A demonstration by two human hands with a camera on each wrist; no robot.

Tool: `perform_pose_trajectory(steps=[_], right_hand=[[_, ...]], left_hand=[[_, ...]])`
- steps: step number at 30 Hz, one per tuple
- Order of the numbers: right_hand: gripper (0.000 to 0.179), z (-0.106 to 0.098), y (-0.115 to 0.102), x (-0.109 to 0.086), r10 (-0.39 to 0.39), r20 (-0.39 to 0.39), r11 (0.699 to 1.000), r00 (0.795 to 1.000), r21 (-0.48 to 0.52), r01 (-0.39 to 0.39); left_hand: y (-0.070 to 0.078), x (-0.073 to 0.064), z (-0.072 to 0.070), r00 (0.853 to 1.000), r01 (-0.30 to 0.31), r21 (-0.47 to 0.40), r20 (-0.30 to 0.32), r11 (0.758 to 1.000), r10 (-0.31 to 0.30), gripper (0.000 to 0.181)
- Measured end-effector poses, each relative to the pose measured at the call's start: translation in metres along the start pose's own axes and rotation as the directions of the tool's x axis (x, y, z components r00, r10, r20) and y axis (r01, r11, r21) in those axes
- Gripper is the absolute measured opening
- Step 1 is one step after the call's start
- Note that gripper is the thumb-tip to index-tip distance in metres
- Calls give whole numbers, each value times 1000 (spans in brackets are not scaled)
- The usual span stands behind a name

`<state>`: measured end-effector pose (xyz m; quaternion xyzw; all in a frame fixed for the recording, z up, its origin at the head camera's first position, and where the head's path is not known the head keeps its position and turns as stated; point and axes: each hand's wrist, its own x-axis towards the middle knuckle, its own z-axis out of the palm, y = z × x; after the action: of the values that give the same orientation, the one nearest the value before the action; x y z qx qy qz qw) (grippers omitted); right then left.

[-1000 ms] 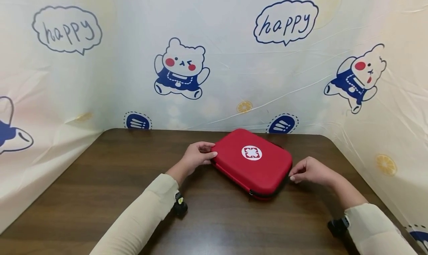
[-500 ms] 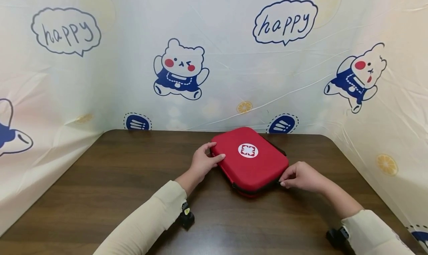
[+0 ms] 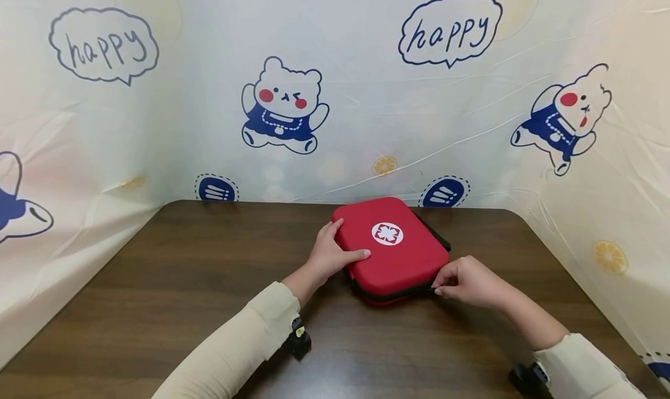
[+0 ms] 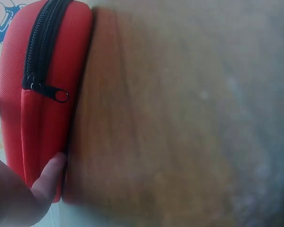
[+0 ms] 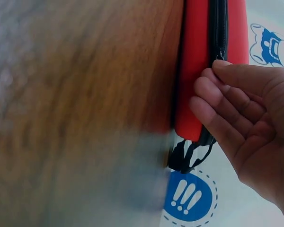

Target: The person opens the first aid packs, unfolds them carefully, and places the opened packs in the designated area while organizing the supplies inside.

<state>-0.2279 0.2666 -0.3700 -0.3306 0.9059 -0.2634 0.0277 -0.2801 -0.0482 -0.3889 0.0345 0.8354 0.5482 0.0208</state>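
Observation:
A red zippered first-aid case (image 3: 400, 262) with a white round emblem lies on the table at centre right. My left hand (image 3: 331, 252) grips its left side, thumb on the lid and fingers along the edge. At the case's front right corner, my right hand (image 3: 471, 282) pinches the zipper by its pull, other fingers curled. The right wrist view shows the thumb tip at the slider of the black zipper (image 5: 219, 28), whose pull the fingers mostly hide. A second zipper pull (image 4: 57, 93) hangs loose near the left hand. The zipper teeth (image 4: 45, 38) beside it look closed.
A black carry strap (image 3: 434, 233) sticks out from the case's back right side. The brown wooden table (image 3: 209, 306) ends at a printed cloth backdrop (image 3: 345, 96) behind and at both sides. Each wrist wears a small black camera.
The case has turned clockwise and slid slightly left, so its zippered end faces forward. My left thumb has moved further onto the lid. My right hand has moved left and nearer with the corner.

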Motion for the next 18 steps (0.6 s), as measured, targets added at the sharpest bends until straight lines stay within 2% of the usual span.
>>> perform_pose_trajectory(steps=[9,18], right_hand=[[9,-13,19,-9,116,-52,993,992,0,-117],[6,-22,25,-14,163,-95,986,982,-8,-164]], left_hand=[[1,2,-4,999,-2,2,33,1000,2,97],[2,5,-3,998,-2,23,64,1000,1,99]])
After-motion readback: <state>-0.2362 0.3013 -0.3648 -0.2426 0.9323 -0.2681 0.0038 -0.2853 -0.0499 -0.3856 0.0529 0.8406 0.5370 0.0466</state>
